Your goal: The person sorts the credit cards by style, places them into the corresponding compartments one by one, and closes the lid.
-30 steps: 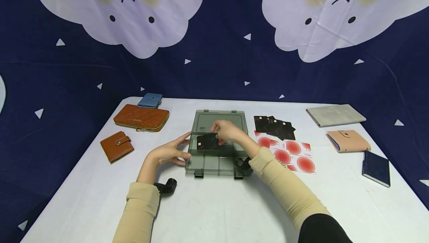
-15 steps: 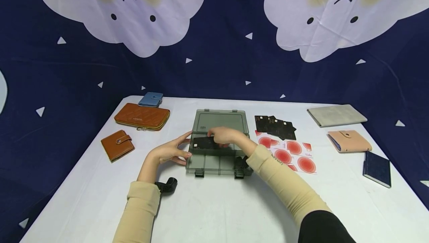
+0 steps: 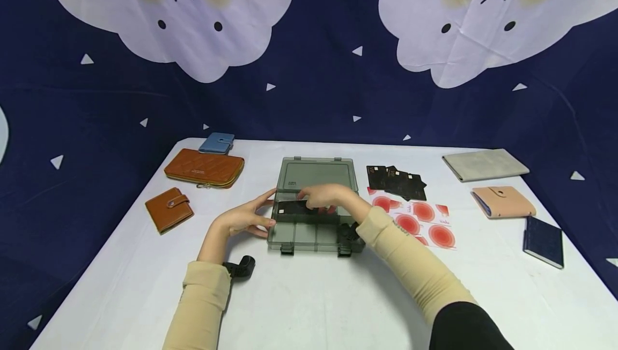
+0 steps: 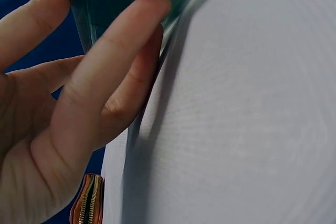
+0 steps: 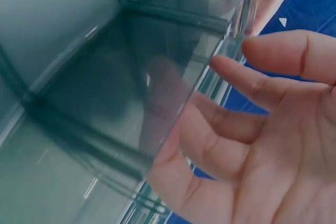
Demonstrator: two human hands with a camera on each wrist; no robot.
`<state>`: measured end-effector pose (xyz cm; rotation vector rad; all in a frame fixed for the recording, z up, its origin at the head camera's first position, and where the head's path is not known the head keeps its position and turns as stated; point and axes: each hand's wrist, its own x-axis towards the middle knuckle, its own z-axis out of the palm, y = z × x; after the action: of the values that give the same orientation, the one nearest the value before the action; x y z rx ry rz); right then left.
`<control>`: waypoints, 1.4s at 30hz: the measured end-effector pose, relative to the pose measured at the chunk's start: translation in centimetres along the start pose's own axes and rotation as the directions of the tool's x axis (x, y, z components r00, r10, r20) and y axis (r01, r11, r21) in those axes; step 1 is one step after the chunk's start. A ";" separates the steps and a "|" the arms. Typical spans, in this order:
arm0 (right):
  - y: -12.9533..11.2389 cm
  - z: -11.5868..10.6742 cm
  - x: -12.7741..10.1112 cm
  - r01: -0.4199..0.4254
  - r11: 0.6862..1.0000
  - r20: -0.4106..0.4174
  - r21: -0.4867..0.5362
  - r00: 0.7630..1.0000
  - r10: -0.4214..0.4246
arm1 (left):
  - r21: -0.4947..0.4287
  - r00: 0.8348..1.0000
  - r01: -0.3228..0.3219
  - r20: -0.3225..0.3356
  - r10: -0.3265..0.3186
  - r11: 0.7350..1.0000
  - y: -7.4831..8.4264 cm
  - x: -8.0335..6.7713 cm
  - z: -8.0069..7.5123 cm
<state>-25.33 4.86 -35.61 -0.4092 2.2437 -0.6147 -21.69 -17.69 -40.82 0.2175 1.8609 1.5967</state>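
A grey-green see-through plastic box stands at mid-table, its lid folded back flat and two black latches at the front. My left hand rests against the box's left side, fingers spread and thumb at the edge. In the left wrist view its thumb overlaps the clear wall. My right hand reaches into the rear compartment, fingertips at a black card that lies low inside. Through the wall, the right wrist view shows the loosely bent fingers partly inside; no card shows between them.
Right of the box lie several fanned black cards and red-and-white cards. At the left are a brown zip wallet, a small brown wallet and a blue one. Grey, peach and navy wallet-like covers lie far right.
The black card has gone from tilted upright to lower in the rear compartment. My right hand has let go of its pinch and moved slightly down. The left hand stays put.
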 end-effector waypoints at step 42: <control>13.8 -6.7 -2.6 -0.402 0.912 -0.452 0.078 0.801 0.392 | 0.010 1.000 -0.008 -0.006 0.008 1.000 -0.3 0.0 -0.1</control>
<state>-29.96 19.59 -37.66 0.2357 2.6795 -0.4955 -21.68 -17.82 -41.07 0.2254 1.8751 1.5951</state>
